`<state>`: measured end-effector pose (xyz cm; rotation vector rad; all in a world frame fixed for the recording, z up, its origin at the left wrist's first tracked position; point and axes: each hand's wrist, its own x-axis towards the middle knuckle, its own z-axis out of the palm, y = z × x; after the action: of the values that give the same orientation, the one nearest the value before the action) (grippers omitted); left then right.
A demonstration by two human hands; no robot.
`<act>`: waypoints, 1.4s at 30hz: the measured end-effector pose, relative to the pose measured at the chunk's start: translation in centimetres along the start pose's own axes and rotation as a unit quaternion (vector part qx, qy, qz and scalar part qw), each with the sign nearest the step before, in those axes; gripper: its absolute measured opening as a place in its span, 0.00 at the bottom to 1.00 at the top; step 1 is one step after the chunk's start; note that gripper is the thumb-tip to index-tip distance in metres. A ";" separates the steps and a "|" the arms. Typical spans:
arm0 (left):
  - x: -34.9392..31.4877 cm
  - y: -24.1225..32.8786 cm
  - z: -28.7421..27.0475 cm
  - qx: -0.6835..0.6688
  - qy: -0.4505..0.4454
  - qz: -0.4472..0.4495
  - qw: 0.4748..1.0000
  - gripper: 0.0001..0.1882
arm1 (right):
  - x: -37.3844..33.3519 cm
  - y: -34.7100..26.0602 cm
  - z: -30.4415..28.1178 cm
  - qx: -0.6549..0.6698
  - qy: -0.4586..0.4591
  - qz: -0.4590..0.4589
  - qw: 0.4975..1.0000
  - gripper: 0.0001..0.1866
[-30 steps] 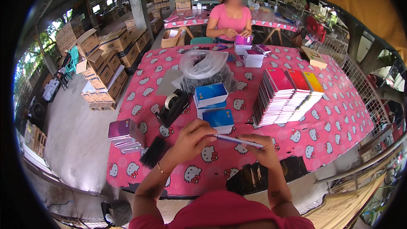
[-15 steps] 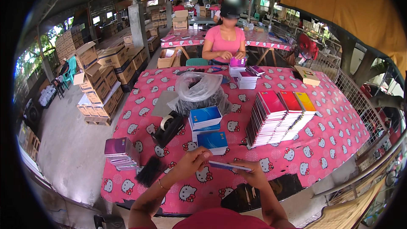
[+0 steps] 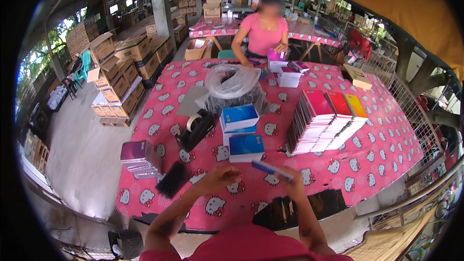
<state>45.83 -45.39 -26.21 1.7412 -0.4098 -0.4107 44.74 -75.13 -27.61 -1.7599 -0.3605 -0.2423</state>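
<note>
My right hand [image 3: 293,182] grips a thin blue notebook [image 3: 270,168] by its right end, tilted above the table. My left hand [image 3: 223,180] is apart from it on the left, fingers curled together; whatever they hold, if anything, is too small to make out. Just beyond the hands lie blue spiral notebooks [image 3: 246,146] in two low stacks. A bundle of thin black strands [image 3: 173,180] rests left of my left hand. Behind it stands a black tape dispenser [image 3: 195,130] with a roll of tape.
Purple notebooks [image 3: 139,157] are stacked at the left edge. Tall stacks of pink, red and yellow notebooks [image 3: 326,121] stand right. A clear plastic bag [image 3: 232,87] with black contents sits mid-table. Across the table, a person in pink [image 3: 263,34] handles purple notebooks [image 3: 289,75].
My left hand has drawn away from the notebook, leaving a gap. The notebook's tilt has changed in my right hand. The person opposite has reached an arm down to the table.
</note>
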 end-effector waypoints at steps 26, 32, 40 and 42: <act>9.0 -10.9 -0.4 -0.342 0.210 -0.080 0.912 0.28 | 6.3 15.6 2.6 0.360 -0.208 0.343 0.842 0.20; 5.5 -10.1 2.6 -0.207 0.234 -0.145 0.939 0.20 | 1.8 14.0 0.3 0.354 -0.213 0.313 0.855 0.17; 1.3 -6.5 4.9 -0.163 0.301 -0.074 0.937 0.25 | -1.4 8.4 0.2 0.389 -0.179 0.368 0.825 0.18; -1.3 -9.3 3.8 0.104 0.405 0.003 0.908 0.26 | -2.7 8.7 -1.9 0.340 -0.201 0.267 0.879 0.18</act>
<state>43.32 -46.17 -35.97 1.9415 0.1530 0.3890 45.53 -78.91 -36.04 -1.1279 -0.1999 0.5976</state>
